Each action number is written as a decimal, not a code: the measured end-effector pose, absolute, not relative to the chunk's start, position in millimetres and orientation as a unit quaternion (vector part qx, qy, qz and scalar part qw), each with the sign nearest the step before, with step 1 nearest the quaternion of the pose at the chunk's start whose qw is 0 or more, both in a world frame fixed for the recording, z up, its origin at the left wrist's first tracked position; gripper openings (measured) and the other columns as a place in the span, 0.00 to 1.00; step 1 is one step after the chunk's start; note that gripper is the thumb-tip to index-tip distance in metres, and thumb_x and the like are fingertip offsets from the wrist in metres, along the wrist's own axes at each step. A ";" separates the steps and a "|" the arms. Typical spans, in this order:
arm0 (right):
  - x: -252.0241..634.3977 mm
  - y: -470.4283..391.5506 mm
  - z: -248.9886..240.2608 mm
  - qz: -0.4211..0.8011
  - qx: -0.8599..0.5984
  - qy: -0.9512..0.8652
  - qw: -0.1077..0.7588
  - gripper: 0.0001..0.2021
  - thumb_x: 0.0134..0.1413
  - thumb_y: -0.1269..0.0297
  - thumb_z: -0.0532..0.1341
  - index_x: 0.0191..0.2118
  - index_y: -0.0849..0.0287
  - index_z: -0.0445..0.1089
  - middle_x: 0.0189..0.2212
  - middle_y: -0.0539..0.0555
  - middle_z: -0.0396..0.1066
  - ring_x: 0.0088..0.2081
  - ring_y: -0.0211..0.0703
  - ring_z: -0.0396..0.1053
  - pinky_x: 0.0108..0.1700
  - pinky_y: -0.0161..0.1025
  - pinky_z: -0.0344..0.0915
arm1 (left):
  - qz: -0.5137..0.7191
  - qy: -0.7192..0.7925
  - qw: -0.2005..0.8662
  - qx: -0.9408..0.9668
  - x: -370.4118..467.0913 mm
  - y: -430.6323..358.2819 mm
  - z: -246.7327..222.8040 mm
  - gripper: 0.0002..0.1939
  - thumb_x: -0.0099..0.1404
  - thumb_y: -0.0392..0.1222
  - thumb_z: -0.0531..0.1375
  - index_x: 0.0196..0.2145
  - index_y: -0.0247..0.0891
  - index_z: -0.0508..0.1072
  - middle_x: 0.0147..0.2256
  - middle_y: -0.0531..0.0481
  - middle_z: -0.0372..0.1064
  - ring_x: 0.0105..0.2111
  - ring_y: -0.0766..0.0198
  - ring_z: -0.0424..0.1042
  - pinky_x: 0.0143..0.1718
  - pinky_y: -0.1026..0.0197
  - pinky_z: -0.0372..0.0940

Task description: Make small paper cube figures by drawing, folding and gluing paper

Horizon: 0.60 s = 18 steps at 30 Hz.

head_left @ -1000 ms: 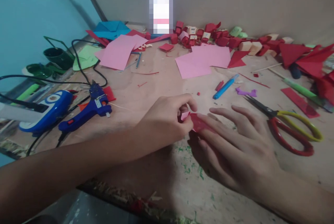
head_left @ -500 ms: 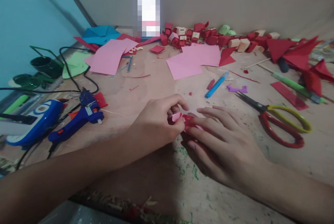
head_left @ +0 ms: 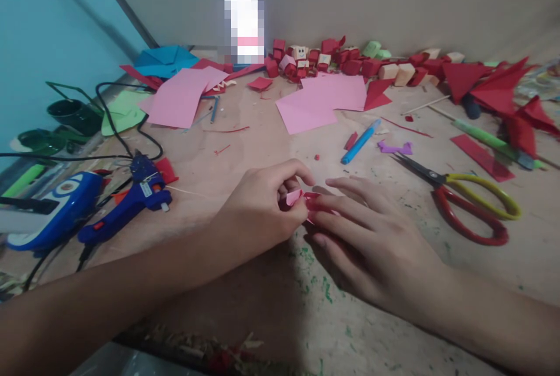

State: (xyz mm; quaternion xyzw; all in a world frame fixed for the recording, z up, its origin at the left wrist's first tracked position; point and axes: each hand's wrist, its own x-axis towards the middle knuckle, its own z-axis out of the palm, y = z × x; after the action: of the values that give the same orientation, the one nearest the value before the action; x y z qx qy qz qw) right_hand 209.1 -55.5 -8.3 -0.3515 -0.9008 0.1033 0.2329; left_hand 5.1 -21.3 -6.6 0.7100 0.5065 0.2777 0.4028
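Note:
A small folded piece of pink and red paper (head_left: pixel 294 197) is between my two hands, low over the table in the middle of the head view. My left hand (head_left: pixel 271 201) pinches its left end, fingers curled with the thumb along the near side. From the right, my right hand (head_left: pixel 376 236) reaches in; its index and middle fingers press on the paper's right part and cover most of it. The thumb lies lower, and the other fingers stretch out beyond the paper. Scissors (head_left: pixel 441 183) with a red and a yellow handle lie right of my right hand.
A blue glue gun (head_left: pixel 126 206) and its cord lie left, beside a blue-and-white device (head_left: pixel 65 206). A blue pen (head_left: pixel 361 142) and a purple paper scrap (head_left: pixel 395 148) lie ahead. Behind are pink sheets (head_left: pixel 306 110), several small red paper blocks (head_left: pixel 350 63) and a blurred bright upright object (head_left: pixel 242 14).
The view has shifted slightly, so things sit a little further left. Both hands keep nearly the same hold on the folded paper.

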 end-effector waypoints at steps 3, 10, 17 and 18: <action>208.9 -53.5 -6.9 0.115 -0.357 -0.903 0.208 0.13 0.63 0.67 0.60 0.51 0.59 0.75 0.53 0.57 0.74 0.61 0.60 0.63 0.64 0.61 0.60 | 0.279 0.500 0.399 0.716 5.3 -21.6 -7.2 0.12 0.59 0.32 0.59 0.40 0.42 0.74 0.30 0.56 0.70 0.29 0.67 0.70 0.30 0.65 0.63; 208.1 -53.4 -6.6 0.111 -0.363 -0.908 0.180 0.14 0.66 0.64 0.57 0.53 0.58 0.74 0.54 0.57 0.72 0.62 0.60 0.60 0.66 0.62 0.55 | 0.268 0.502 0.389 0.725 5.9 -20.2 -6.0 0.13 0.58 0.30 0.59 0.40 0.42 0.75 0.31 0.56 0.72 0.29 0.67 0.70 0.30 0.65 0.64; 209.0 -52.3 -8.4 0.131 -0.353 -0.904 0.200 0.12 0.67 0.63 0.58 0.51 0.57 0.75 0.55 0.56 0.71 0.63 0.56 0.59 0.67 0.60 0.55 | 0.267 0.503 0.398 0.719 5.4 -20.6 -5.7 0.12 0.59 0.31 0.59 0.41 0.41 0.74 0.31 0.56 0.71 0.30 0.67 0.71 0.31 0.65 0.64; 209.2 -52.2 -8.5 0.133 -0.355 -0.904 0.201 0.12 0.68 0.64 0.58 0.51 0.57 0.75 0.55 0.55 0.71 0.62 0.56 0.59 0.66 0.59 0.56 | 0.266 0.503 0.399 0.719 5.3 -20.8 -5.6 0.12 0.60 0.32 0.59 0.41 0.41 0.74 0.31 0.56 0.71 0.30 0.67 0.70 0.30 0.65 0.64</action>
State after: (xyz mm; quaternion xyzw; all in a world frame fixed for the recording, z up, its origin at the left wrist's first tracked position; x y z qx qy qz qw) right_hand 209.2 -52.2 -8.5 -0.3545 -0.9036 0.1328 0.2005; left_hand 5.3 -20.8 -5.6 0.7190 0.5025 0.2664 0.3993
